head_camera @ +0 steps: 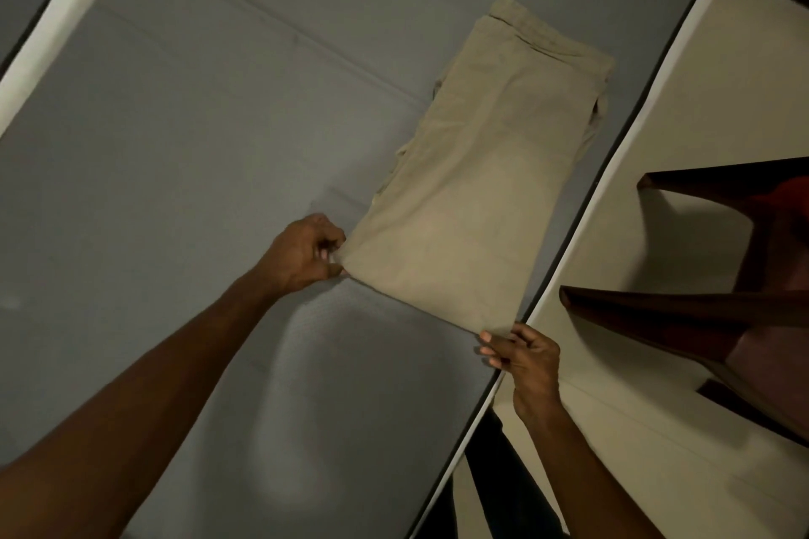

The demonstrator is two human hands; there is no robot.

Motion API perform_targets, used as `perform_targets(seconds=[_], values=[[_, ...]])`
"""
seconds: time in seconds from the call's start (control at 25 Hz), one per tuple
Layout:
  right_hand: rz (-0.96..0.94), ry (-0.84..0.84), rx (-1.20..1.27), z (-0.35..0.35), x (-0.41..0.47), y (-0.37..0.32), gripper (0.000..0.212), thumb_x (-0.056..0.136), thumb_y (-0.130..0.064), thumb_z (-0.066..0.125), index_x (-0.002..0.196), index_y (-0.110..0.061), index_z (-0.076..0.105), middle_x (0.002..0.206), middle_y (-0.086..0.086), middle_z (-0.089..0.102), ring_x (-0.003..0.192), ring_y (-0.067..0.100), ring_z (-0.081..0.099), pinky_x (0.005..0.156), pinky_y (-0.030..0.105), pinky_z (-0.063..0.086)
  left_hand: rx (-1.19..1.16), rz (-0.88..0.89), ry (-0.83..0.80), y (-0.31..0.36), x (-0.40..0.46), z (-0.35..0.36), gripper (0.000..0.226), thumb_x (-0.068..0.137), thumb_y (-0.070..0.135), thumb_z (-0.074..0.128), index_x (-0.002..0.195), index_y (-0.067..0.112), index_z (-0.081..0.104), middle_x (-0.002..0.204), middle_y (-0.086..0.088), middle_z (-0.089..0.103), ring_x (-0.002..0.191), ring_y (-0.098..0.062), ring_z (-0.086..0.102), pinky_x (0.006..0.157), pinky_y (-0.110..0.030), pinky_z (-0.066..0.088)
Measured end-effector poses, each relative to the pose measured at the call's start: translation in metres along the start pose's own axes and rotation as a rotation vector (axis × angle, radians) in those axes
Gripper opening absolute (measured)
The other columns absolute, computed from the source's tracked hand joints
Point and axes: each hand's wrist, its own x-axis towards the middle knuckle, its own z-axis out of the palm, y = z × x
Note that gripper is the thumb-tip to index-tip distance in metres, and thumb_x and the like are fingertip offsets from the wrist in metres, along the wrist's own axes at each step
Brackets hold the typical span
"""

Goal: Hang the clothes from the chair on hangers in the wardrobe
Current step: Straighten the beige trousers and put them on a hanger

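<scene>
Grey bedding (pixel 184 197) spreads across a mattress with a white edge, and folded beige trousers (pixel 481 171) lie flat on it near its right side — waistband at the far end. Left hand (pixel 302 254) pinches the near left corner of the fold, right hand (pixel 521 357) pinches the near right corner. Beside the bed, over pale floor (pixel 683 101), stands a dark wooden chair (pixel 718 319).

No readable text, label or number; dim view, perhaps missed

Dark wooden chair (pixel 718 319) cut off at right edge, wardrobe unseen
</scene>
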Motion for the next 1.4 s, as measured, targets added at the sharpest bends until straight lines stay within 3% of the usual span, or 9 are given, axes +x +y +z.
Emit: perform_targets(seconds=[0.12, 0.28, 0.48, 0.6, 0.72, 1.0, 1.16, 1.28, 1.4], values=[[0.061, -0.027, 0.071, 0.000, 0.000, -0.005, 0.025, 0.077, 0.006, 0.080, 0.098, 0.007, 0.067, 0.100, 0.031, 0.072, 0.083, 0.038, 0.076, 0.069, 0.034, 0.062, -0.430, -0.146, -0.077, 0.022, 0.010, -0.008, 0.025, 0.061, 0.002, 0.081, 0.072, 0.020, 0.069, 0.075, -0.001, 0.059, 0.068, -0.016, 0.053, 0.066, -0.027, 0.042], [0.076, -0.021, 0.112, 0.001, 0.004, -0.005, 0.032, 0.086, 0.002, 0.074, 0.116, 0.005, 0.065, 0.109, 0.023, 0.074, 0.097, 0.042, 0.074, 0.077, 0.037, 0.063, -0.348, -0.188, -0.192, 0.018, 0.009, -0.001, 0.025, 0.056, 0.023, 0.087, 0.070, 0.040, 0.074, 0.083, 0.007, 0.069, 0.073, -0.006, 0.062, 0.069, -0.022, 0.049], [0.016, -0.016, 0.064, 0.006, 0.003, -0.008, 0.060, 0.062, -0.013, 0.092, 0.116, 0.003, 0.070, 0.106, 0.022, 0.075, 0.091, 0.033, 0.074, 0.075, 0.033, 0.064, -0.493, -0.196, -0.166, 0.023, 0.011, -0.005, 0.023, 0.068, -0.002, 0.088, 0.084, 0.010, 0.076, 0.081, -0.002, 0.073, 0.074, -0.012, 0.066, 0.069, -0.021, 0.052], [-0.002, -0.034, 0.048, 0.007, -0.002, -0.004, 0.038, 0.074, 0.014, 0.079, 0.110, 0.005, 0.073, 0.099, 0.017, 0.077, 0.084, 0.025, 0.075, 0.069, 0.027, 0.061, -0.301, -0.247, -0.266, 0.020, 0.012, -0.006, 0.031, 0.061, 0.019, 0.098, 0.084, 0.025, 0.079, 0.086, 0.009, 0.074, 0.074, 0.003, 0.066, 0.068, -0.013, 0.050], [0.000, -0.006, 0.021, 0.005, -0.005, 0.001, 0.033, 0.074, 0.012, 0.081, 0.106, 0.008, 0.074, 0.098, 0.020, 0.077, 0.085, 0.029, 0.074, 0.070, 0.026, 0.061, -0.061, -0.210, -0.277, 0.008, 0.012, -0.012, 0.030, 0.057, 0.043, 0.099, 0.074, 0.039, 0.075, 0.078, 0.018, 0.071, 0.073, 0.005, 0.064, 0.065, -0.017, 0.048], [-0.007, 0.055, -0.082, 0.008, -0.002, 0.000, 0.028, 0.070, 0.010, 0.085, 0.097, 0.006, 0.075, 0.087, 0.029, 0.073, 0.066, 0.031, 0.062, 0.053, 0.026, 0.055, 0.057, -0.175, -0.234, -0.006, 0.008, -0.008, 0.047, 0.061, 0.058, 0.091, 0.059, 0.020, 0.063, 0.056, 0.012, 0.056, 0.054, -0.006, 0.053, 0.057, -0.027, 0.040], [-0.026, 0.167, -0.171, 0.012, 0.001, 0.008, 0.030, 0.066, 0.005, 0.091, 0.092, -0.002, 0.077, 0.084, 0.013, 0.078, 0.070, 0.026, 0.069, 0.065, 0.032, 0.059, 0.005, -0.255, -0.088, -0.003, 0.008, 0.009, 0.045, 0.060, 0.035, 0.098, 0.054, 0.013, 0.059, 0.049, 0.006, 0.057, 0.046, -0.010, 0.051, 0.052, -0.024, 0.038], [-0.076, 0.349, -0.346, 0.020, -0.003, 0.013, 0.037, 0.063, -0.006, 0.095, 0.088, -0.018, 0.070, 0.089, 0.007, 0.075, 0.077, 0.025, 0.070, 0.073, 0.033, 0.058, -0.095, -0.349, -0.086, 0.003, 0.008, 0.015, 0.037, 0.057, 0.021, 0.099, 0.072, 0.012, 0.066, 0.069, -0.001, 0.069, 0.066, -0.018, 0.066, 0.058, -0.024, 0.048], [-0.233, 0.449, -0.544, 0.027, -0.010, 0.013, 0.051, 0.069, -0.023, 0.093, 0.108, -0.024, 0.059, 0.111, -0.001, 0.059, 0.089, 0.019, 0.063, 0.076, 0.031, 0.053, -0.182, -0.436, 0.002, 0.017, 0.004, 0.019, 0.054, 0.058, 0.043, 0.098, 0.097, 0.023, 0.067, 0.085, 0.004, 0.066, 0.077, -0.013, 0.063, 0.060, -0.022, 0.046]])
